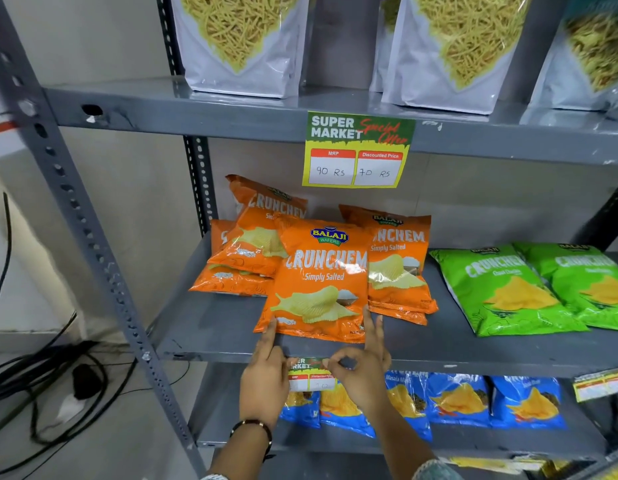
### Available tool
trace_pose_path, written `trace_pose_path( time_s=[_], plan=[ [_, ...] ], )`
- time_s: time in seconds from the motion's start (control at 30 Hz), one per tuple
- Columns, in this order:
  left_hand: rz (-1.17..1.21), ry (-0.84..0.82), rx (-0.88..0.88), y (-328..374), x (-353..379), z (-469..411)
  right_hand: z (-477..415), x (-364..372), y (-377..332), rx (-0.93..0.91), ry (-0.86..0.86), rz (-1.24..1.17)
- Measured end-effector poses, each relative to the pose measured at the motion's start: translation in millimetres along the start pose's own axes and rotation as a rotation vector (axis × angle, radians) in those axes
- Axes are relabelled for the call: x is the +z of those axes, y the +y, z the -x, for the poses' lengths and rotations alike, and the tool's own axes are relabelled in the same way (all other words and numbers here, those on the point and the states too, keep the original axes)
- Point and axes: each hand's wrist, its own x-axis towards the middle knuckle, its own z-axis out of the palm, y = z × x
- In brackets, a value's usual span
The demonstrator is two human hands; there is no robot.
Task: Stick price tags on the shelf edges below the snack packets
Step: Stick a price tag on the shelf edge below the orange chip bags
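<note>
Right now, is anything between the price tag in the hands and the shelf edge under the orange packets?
Nothing visible. Both hands, left hand and right hand, hold the price tag flat against the middle shelf edge, directly below the front orange Crunchem packet. The packet's bottom lies on the shelf, not over the edge.

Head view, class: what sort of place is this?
Probably a small shop or supermarket aisle: grey metal shelves stocked with orange crisp packets, and a "Super Market Special Offer" price tag showing MRP and discounted price.
</note>
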Motion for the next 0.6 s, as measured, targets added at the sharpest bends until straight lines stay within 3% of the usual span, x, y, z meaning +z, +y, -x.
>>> trace_pose_path(
  time_s=[0.17,0.3,0.6],
  plan=[
    [-0.087,-0.056,0.008,0.5,-0.6,-2.7,-1.0,3.4,5.8,-0.013,0.051,0.018],
    [-0.133,-0.091,0.023,0.5,-1.1,-5.2,1.6,10.9,10.8,-0.149,0.041,0.132],
    [-0.157,-0.027,0.022,9.3,9.2,-6.2,-3.3,19.7,5.7,-0.128,0.08,0.169]
  ],
)
